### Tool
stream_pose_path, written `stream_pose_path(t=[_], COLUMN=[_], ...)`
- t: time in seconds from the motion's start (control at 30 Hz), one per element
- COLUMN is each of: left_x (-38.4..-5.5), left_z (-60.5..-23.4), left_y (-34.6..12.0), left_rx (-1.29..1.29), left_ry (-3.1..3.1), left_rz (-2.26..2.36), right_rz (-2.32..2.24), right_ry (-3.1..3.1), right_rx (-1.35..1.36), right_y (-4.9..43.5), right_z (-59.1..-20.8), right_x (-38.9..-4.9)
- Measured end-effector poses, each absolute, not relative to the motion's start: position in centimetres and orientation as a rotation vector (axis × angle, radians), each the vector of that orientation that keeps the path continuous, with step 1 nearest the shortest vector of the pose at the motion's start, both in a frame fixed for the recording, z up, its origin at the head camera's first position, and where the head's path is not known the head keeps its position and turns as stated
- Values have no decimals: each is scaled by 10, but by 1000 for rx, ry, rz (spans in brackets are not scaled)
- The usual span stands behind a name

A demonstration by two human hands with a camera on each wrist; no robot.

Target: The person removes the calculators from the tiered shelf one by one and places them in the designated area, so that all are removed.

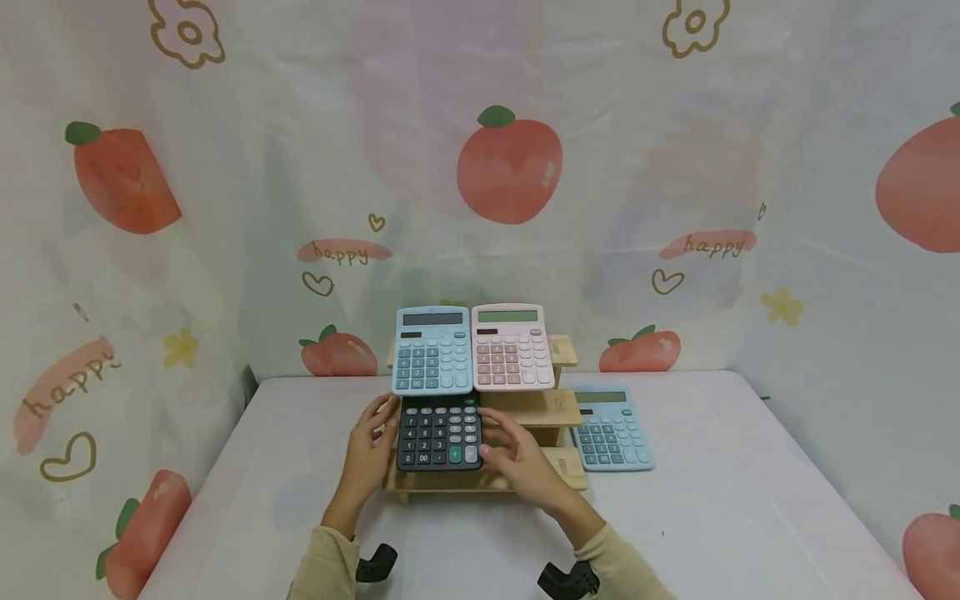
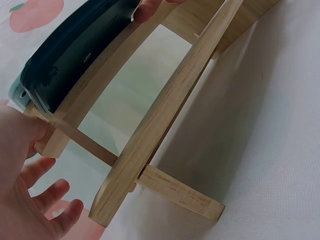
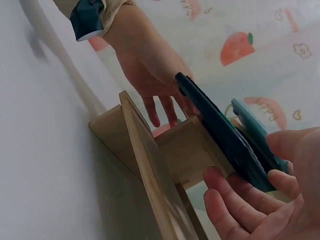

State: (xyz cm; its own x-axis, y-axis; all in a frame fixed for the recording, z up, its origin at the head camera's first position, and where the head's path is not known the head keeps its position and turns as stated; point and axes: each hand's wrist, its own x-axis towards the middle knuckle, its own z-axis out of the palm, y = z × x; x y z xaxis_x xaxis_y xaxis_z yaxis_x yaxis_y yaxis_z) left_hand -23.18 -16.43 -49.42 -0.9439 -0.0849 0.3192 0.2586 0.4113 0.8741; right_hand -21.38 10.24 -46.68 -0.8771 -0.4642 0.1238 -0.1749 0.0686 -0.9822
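A black calculator [image 1: 439, 437] leans face-up on the lower part of a wooden tiered stand [image 1: 551, 408]. My left hand [image 1: 369, 450] is at its left edge, thumb side close against it; in the left wrist view the other fingers [image 2: 60, 192] hang loosely apart. On the opposite edge is my right hand [image 1: 517, 457], its thumb and forefinger tips at the calculator's side. Extended fingers [image 3: 240, 205] lie along that edge in the right wrist view. Directly above stand a light blue calculator [image 1: 432, 350] and a pink calculator [image 1: 512, 347], side by side on the stand.
Another light blue calculator [image 1: 615, 429] sits right of the stand, partly behind it. White cloth covers the table [image 1: 720, 500]; a fruit-printed curtain [image 1: 420, 167] surrounds it at back and sides. Black wrist straps [image 1: 567, 581] show near the sleeves.
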Motion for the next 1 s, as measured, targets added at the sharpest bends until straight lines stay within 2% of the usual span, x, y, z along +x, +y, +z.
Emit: stream_pose_path(t=[1.0], left_x=[-234], left_z=[-497], left_y=[-164], left_rx=[-122], left_ry=[-2346], left_rz=[-1578], right_rz=[-1982], right_ry=[2067], right_rx=[-583], right_y=[99], right_z=[-472], right_x=[-217])
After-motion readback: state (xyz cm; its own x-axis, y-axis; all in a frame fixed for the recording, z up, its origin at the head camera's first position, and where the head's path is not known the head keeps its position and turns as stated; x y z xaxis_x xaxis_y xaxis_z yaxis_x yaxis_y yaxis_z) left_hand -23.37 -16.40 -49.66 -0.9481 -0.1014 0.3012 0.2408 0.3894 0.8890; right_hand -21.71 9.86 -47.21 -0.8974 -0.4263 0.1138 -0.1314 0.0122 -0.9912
